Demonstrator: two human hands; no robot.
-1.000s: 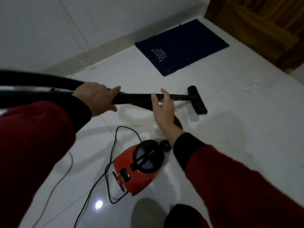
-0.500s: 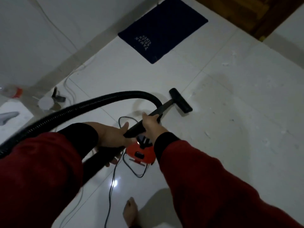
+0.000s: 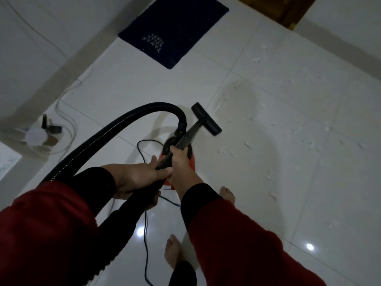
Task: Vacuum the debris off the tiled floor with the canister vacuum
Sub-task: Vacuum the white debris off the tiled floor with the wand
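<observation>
Both hands hold the black vacuum wand. My left hand grips its thick rear end, and my right hand grips it just ahead. The wand slopes down to the black floor nozzle, which rests on the white tiled floor. A ribbed black hose arcs from the left over to the red canister, mostly hidden behind my hands. White debris scraps lie scattered to the right of the nozzle.
A dark blue mat lies at the far wall, with a wooden door frame at top right. A black power cord trails between my bare feet. Small items and white cables sit at the left wall.
My right hand has closed round the wand just ahead of my left. The view has risen, and the nozzle has shifted nearer the debris.
</observation>
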